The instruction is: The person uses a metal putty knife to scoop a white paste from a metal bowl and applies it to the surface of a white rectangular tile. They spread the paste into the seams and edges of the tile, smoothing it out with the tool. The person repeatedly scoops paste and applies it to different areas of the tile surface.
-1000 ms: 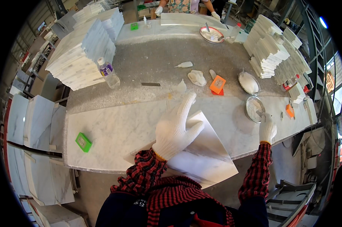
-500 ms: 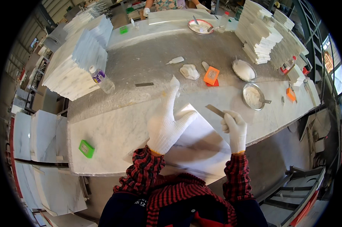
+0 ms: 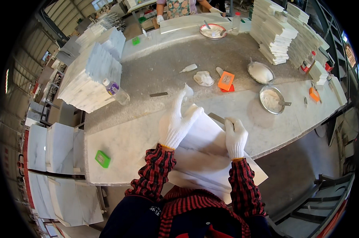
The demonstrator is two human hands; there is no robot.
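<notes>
A white marble slab (image 3: 205, 137) with grey veining lies slanted before me, its near part reaching past the table's front edge. My left hand (image 3: 174, 123), in a white knit glove, rests at the slab's far left edge with fingers stretched out and thumb spread toward its corner. Between the gloved fingers of my right hand (image 3: 236, 137) is a flat metal scraper (image 3: 216, 118), its blade pointing away to the left at the slab's right edge. Whether the blade touches the slab I cannot tell.
Stacked marble slabs (image 3: 93, 79) stand at left, with a clear bottle (image 3: 118, 93) beside them. More slabs (image 3: 272, 33) rise at far right. Bowls of white paste (image 3: 270, 99) and powder (image 3: 261, 72), orange boxes (image 3: 226, 80) and a green box (image 3: 102, 159) lie around. Another person (image 3: 182, 8) stands across the table.
My right hand has brought the scraper down and left to the slab's right edge. My left hand stays at the slab's left side. The whole view has shifted slightly.
</notes>
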